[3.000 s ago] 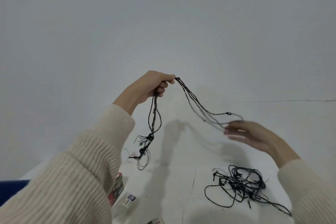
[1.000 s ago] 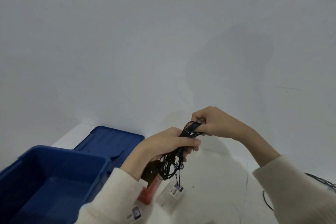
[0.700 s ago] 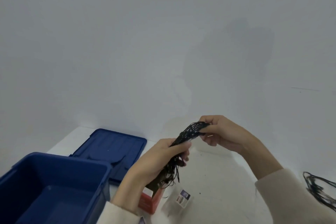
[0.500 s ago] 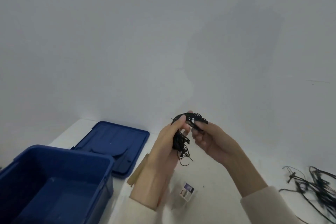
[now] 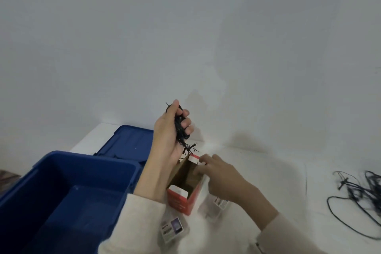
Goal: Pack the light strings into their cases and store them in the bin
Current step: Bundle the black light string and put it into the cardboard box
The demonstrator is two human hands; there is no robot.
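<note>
My right hand (image 5: 218, 175) has dropped to grip the box (image 5: 181, 200), left fingers (image 5: 186, 122) clenched round the string bundle (image 5: 179, 130), whose stray ends may snag the flap (image 5: 193, 158).

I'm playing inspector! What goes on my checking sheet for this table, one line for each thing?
Surface: white table, with bare patches between the things.
Job's things: bundled light string is held above the open red case. The blue bin is open, and its lid lies flat behind it.
Clutter: near packet and right packet, both small and labelled, beside the case.
Hands: left hand grips the bundle. The right hand holds the case's rim, but its fingers are blurred.
Cables: loose light string lies tangled at the table's right.
Surroundings: plain white wall.
</note>
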